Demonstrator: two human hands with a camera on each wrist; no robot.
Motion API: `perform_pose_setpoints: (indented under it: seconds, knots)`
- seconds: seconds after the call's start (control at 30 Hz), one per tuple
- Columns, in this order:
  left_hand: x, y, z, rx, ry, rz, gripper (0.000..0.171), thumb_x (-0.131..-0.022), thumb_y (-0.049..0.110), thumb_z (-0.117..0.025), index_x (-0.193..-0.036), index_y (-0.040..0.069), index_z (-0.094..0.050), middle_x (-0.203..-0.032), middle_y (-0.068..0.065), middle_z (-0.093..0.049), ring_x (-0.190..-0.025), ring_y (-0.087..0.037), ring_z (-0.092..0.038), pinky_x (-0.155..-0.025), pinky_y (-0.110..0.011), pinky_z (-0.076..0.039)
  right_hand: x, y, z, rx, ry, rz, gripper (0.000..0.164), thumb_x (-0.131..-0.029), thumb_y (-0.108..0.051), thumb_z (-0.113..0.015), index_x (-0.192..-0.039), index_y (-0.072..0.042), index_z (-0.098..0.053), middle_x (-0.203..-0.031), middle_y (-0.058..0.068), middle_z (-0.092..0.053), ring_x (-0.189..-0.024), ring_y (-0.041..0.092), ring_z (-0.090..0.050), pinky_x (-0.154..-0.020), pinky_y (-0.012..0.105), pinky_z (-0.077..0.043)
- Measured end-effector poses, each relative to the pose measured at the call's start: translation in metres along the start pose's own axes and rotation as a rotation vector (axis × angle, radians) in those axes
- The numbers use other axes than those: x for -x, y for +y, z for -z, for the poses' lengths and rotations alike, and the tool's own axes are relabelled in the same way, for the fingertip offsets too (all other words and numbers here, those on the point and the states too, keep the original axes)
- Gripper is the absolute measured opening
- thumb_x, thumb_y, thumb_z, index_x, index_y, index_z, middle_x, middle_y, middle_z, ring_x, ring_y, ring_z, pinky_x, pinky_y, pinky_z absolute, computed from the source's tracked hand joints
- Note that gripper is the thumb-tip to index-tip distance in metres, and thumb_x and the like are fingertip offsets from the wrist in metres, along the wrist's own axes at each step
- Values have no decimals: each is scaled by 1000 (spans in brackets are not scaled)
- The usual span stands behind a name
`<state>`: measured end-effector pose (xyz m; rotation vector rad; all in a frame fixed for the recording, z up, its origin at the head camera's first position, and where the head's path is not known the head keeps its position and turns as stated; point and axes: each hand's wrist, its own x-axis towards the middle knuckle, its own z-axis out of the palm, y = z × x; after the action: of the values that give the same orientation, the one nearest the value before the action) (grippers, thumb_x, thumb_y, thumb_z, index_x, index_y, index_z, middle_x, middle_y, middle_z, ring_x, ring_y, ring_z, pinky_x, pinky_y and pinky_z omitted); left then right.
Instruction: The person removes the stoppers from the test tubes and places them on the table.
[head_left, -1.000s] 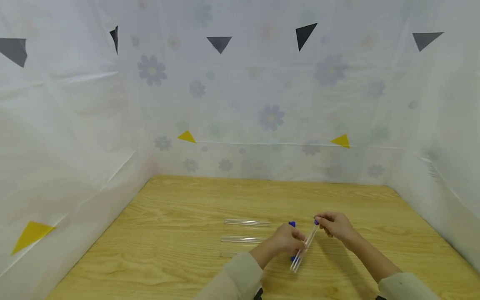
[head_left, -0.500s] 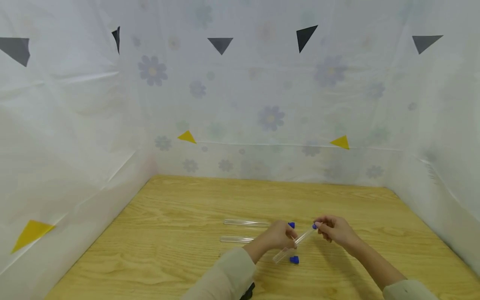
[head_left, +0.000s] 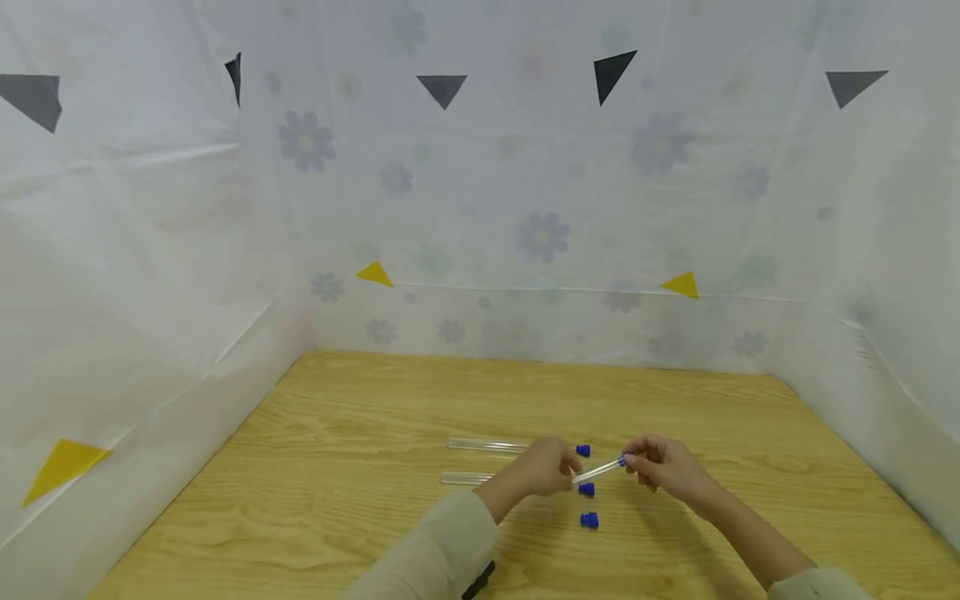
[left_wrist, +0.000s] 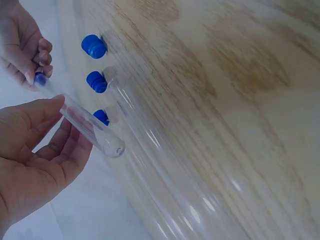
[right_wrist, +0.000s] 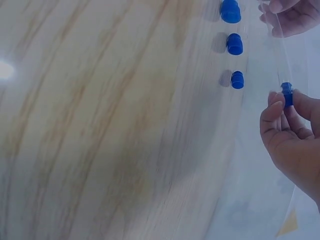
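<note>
My left hand (head_left: 546, 467) pinches a clear test tube (left_wrist: 87, 125) between thumb and fingers, its rounded closed end pointing away past the fingers. At the tube's mouth, my right hand (head_left: 667, 468) pinches a blue stopper (right_wrist: 287, 95) between thumb and fingertips. The stopper's narrow end sits at the tube opening, in line with it. Hand and tube are above the table, the tube slightly tilted with its stopper end higher in the head view. Part of the tube is hidden behind the left hand there.
Three blue stoppers stand apart in a column on the wooden table (head_left: 360, 433): a far one (head_left: 583, 451), a middle one (head_left: 587, 489) and a near one (head_left: 589, 520). Left of them lie clear tubes, including a far tube (head_left: 487, 445) and a middle tube (head_left: 463, 478).
The test tube has swung from a steep slant toward level as my left hand moved left. The middle stopper has come into view. My right hand keeps its pinch, shifting slightly left and down.
</note>
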<state>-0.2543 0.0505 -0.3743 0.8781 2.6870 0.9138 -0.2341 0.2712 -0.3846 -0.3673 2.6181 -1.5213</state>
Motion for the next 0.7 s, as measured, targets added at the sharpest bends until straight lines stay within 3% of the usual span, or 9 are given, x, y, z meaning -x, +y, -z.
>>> perform_pose_setpoints:
  seconds: [0.3, 0.57, 0.7]
  knots:
    - [3, -3, 5, -220, 17, -105, 22, -81, -1, -63, -100, 6, -71, -78, -1, -66, -62, -2, -47, -57, -10, -42, 1, 0, 1, 48, -102, 75, 30, -93, -12, -55, -108, 14, -51, -81, 11, -57, -62, 9, -50, -51, 24, -48]
    - [3, -8, 8, -344, 53, -171, 26, -80, -1, -65, -102, 10, -71, -91, 0, -70, -79, -6, -61, -69, -11, -48, 1, -1, -3, 189, -150, 179, 29, -93, -12, -54, -108, 13, -56, -77, 12, -58, -57, 3, -47, -47, 23, -46]
    - [4, -10, 8, -367, 57, -160, 25, -81, 0, -66, -103, 11, -71, -97, -1, -71, -86, -9, -64, -75, -13, -50, 1, -4, -9, 363, -107, 248, 19, -90, -8, -57, -100, 8, -61, -76, 7, -60, -58, -1, -45, -48, 20, -43]
